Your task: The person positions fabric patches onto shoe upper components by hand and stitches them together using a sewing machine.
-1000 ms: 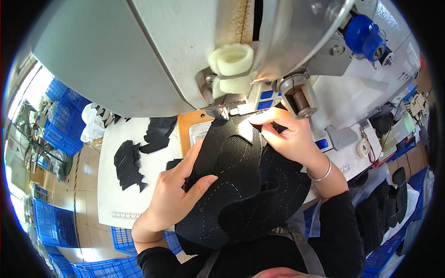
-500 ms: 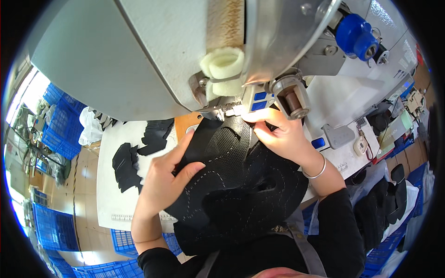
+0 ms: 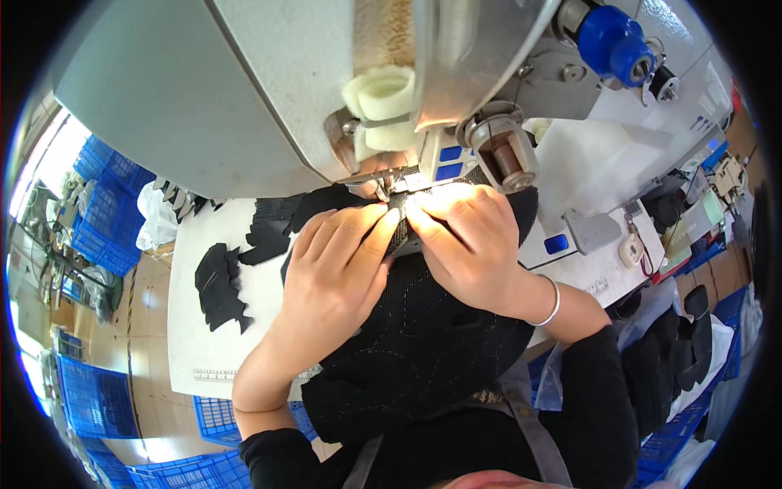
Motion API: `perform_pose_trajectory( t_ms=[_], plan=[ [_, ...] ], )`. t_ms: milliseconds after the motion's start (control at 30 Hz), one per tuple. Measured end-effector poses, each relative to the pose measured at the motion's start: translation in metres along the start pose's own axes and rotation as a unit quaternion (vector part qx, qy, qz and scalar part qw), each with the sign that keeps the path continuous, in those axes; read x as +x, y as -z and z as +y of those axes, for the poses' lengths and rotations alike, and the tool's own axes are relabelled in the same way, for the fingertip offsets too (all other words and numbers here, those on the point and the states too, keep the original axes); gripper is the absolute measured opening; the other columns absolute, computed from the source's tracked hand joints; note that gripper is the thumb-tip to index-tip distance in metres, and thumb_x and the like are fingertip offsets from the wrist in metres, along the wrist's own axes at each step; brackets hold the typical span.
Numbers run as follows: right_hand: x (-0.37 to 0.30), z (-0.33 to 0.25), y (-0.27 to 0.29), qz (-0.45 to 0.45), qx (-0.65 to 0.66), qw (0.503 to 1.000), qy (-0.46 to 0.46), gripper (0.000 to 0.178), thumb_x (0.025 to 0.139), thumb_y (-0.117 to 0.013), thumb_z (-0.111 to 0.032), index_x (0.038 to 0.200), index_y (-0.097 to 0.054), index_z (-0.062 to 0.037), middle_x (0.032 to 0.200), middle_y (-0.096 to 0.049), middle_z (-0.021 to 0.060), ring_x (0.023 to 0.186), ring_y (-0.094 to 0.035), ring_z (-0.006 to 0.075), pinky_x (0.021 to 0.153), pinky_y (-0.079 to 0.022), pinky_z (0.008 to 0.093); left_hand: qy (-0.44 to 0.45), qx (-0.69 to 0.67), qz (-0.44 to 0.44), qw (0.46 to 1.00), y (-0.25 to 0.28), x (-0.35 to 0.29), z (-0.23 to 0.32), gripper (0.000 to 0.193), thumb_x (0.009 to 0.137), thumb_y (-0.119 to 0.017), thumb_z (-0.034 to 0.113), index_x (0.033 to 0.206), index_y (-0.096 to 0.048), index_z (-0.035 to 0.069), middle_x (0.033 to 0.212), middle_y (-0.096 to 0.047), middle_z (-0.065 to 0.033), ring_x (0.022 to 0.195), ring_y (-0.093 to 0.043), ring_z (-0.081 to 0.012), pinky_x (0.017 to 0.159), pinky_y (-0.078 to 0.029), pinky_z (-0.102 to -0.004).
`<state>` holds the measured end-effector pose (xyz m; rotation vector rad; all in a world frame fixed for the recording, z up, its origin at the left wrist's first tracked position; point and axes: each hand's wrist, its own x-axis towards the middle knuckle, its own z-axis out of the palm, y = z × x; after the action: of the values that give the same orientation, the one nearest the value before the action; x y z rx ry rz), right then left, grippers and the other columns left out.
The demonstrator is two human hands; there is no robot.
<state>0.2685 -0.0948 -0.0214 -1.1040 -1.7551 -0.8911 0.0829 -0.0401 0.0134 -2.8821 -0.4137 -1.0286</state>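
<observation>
A black mesh fabric piece (image 3: 415,326) with pale dashed lines lies under the sewing machine's head (image 3: 285,90) and drapes toward my lap. My left hand (image 3: 330,265) presses its closed fingertips onto the fabric just left of the lit stitching spot, its thumb tucked low. Close beside it, my right hand (image 3: 472,248) pinches the fabric with bent fingers. Between the two sets of fingertips shows a narrow strip of grey mesh. Directly beyond them sits the metal presser foot (image 3: 380,189); the needle point is too small to make out.
Cut black pieces (image 3: 220,289) lie on the white table (image 3: 191,326) to the left. At the right of the machine are a brown thread spool (image 3: 511,155), a grey bracket (image 3: 593,234) and a white tag (image 3: 630,253). Blue crates (image 3: 96,395) stand around the table.
Both hands have come together at the presser foot, the left moving right and forward. The fabric has turned and shifted, with part now under the machine arm.
</observation>
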Motion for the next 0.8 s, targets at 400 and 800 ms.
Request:
perform_pose_trajectory(
  t_ms=[400,800],
  plan=[
    [0.008,-0.019,-0.001,-0.063,-0.125,0.983,0.122,0.014,0.070,-0.064,-0.006,0.082,-0.065,0.0024,0.084,-0.060,0.0100,0.077,-0.063,0.0217,0.070,-0.052,0.0317,-0.004,0.012,0.086,0.996,-0.014,-0.001,-0.016,0.036,0.068,-0.061,-0.006,0.103,-0.065,-0.001,0.102,-0.065,-0.0106,0.102,-0.063,-0.0279,0.092,-0.047,-0.0440],
    [0.008,-0.040,-0.012,-0.113,-0.288,0.935,0.175,0.027,0.073,-0.057,-0.015,0.086,-0.067,0.0068,0.087,-0.063,0.0150,0.080,-0.063,0.0257,0.071,-0.049,0.0312,-0.014,-0.021,0.141,0.990,-0.027,0.004,-0.034,0.018,0.072,-0.062,-0.001,0.090,-0.065,0.001,0.098,-0.069,-0.0100,0.096,-0.065,-0.0286,0.083,-0.047,-0.0382]
  ],
)
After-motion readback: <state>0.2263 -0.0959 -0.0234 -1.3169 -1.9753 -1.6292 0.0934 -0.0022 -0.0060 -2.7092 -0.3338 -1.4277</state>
